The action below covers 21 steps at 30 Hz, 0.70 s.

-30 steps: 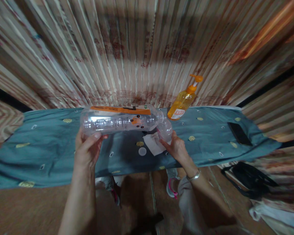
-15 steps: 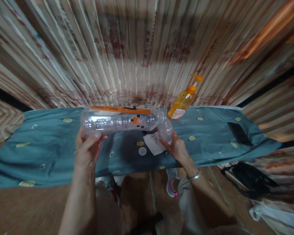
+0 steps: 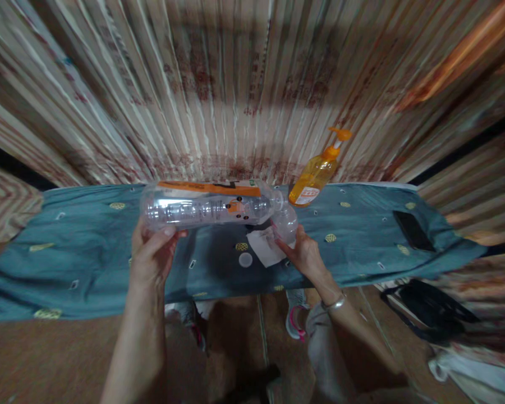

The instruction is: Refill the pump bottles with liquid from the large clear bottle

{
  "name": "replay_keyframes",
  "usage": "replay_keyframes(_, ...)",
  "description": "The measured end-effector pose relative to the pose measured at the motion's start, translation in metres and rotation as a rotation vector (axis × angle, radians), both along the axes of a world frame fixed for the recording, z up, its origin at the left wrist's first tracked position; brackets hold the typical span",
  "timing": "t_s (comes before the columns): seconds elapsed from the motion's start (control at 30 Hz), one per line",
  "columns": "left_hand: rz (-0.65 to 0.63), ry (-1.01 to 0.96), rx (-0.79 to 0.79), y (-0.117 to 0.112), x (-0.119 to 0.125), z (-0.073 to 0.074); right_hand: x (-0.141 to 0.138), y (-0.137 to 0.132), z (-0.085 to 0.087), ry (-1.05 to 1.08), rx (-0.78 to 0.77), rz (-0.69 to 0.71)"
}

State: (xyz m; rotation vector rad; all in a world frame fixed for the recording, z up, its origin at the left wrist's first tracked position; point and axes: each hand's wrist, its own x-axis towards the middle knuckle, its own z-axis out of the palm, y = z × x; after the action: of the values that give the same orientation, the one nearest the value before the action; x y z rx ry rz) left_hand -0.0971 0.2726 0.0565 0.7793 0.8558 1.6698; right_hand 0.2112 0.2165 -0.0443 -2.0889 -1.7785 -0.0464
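Observation:
My left hand (image 3: 157,247) is closed around the base end of a large clear plastic bottle (image 3: 206,207) with an orange and black label. The bottle lies on its side in the air, its neck pointing right. My right hand (image 3: 301,249) grips a small clear plastic cup or container (image 3: 285,220), whose exact kind I cannot make out, at the bottle's mouth. No liquid flow is distinct between them. Beneath that container lies a white tissue (image 3: 266,247) on the cloth, and a round whitish cap (image 3: 245,260) is left of it.
An orange pump bottle (image 3: 313,177) stands behind my right hand. A black phone (image 3: 413,230) lies at the right on the teal patterned cloth (image 3: 88,241). Curtains (image 3: 244,84) hang behind the table. A dark bag (image 3: 429,308) is on the floor at right.
Both hands keep their grips and almost the same poses. The whole view has shifted very slightly; nothing was picked up or let go.

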Motion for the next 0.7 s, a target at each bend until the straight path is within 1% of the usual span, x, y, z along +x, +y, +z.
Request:
replay_keyframes(0.13, 0.009, -0.003, -0.025, 0.0005, 0.0006, 0.0010, -0.0001, 0.0003, 0.0010, 0.003, -0.002, 0.003)
replay_keyframes(0.3, 0.006, -0.008, -0.012, 0.0009, 0.0008, 0.0012, -0.0014, 0.0003, 0.0022, 0.004, -0.016, -0.010)
replay_keyframes(0.53, -0.001, 0.001, -0.002, 0.0012, -0.0008, -0.0012, -0.0004, -0.0003, 0.0008, -0.018, 0.018, 0.006)
replay_keyframes(0.7, -0.011, 0.008, 0.007, 0.0006, 0.0004, 0.0013, -0.0007, 0.0001, 0.0018, -0.010, 0.000, 0.004)
